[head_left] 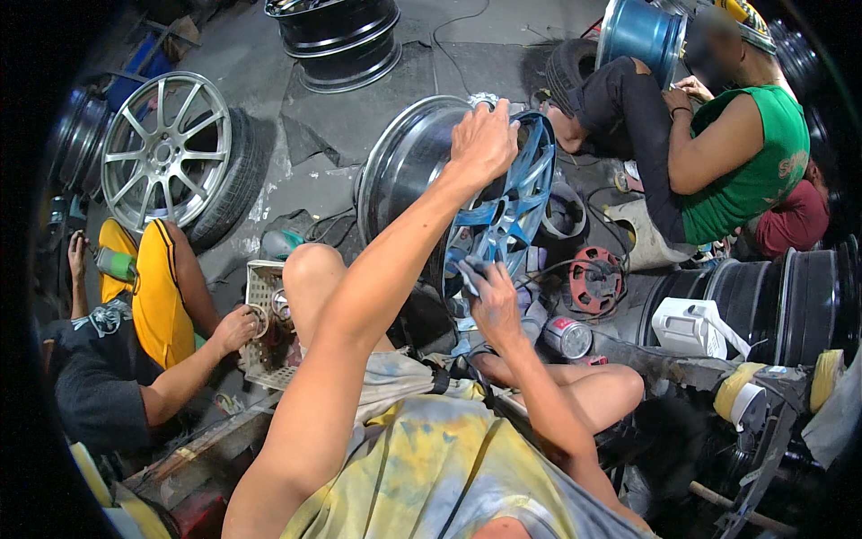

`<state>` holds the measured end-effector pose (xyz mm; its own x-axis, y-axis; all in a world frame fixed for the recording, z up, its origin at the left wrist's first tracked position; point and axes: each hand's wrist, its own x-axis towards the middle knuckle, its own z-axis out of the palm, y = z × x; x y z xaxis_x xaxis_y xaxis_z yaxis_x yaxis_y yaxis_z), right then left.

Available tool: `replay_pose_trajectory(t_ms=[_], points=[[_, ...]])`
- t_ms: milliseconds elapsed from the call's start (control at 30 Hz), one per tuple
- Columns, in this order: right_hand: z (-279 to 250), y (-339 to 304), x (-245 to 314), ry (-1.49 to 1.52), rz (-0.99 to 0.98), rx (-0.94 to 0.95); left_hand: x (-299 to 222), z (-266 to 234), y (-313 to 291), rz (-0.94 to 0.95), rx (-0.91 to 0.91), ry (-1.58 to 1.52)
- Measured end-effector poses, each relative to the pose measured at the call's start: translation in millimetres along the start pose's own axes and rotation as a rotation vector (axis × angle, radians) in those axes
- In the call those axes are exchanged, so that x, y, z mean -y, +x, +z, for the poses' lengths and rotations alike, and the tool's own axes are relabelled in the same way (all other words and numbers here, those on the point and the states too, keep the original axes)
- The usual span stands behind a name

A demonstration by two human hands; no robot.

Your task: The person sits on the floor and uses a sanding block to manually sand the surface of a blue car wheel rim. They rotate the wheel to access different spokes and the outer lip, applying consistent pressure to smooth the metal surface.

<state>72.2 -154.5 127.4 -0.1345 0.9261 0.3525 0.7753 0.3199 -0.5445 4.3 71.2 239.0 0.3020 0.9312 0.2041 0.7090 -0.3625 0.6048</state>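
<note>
a wheel (422,148) with a silver barrel and blue spokes (537,157) stands on edge in the upper middle of the frame, its spoked face turned toward the right side. the person's left hand (483,144) reaches up to the top of it, fingers bent over the upper edge; a whitish crumpled thing (485,98) shows just beyond the fingers, and i cannot tell whether the hand grips it. the right hand (496,301), near the middle of the frame, holds a small grey-blue pad or cloth (469,274) in a narrow grip close to the lower part of the spokes; whether the pad touches them is unclear. below and right of that hand lies a silver and red can (567,339), with a red cable reel (594,280) above it and a white jug (690,328) farther right, in front of a row of dark wheels (745,296). at the upper right, a co-worker in a green sleeveless top (750,148) sits with hands near the edge of a blue wheel (639,43). at the left, another person in yellow shorts (160,292) has a hand (233,330) at a pale crate (262,355). a silver many-spoked wheel (164,151) leans against a black tyre (241,184) at the upper left, and a dark wheel (346,54) stands at the top of the frame.
</note>
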Motion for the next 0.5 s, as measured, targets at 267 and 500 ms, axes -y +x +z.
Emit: replay_pose_trajectory(t_ms=[267, 500], points=[[2, 11, -4, -0.016, 0.041, -0.031, 8, -1, 7, 0.013, -0.015, 0.014], [6, 27, -18, -0.116, 0.043, -0.096, 10, -3, 10, 0.011, -0.013, 0.011]])
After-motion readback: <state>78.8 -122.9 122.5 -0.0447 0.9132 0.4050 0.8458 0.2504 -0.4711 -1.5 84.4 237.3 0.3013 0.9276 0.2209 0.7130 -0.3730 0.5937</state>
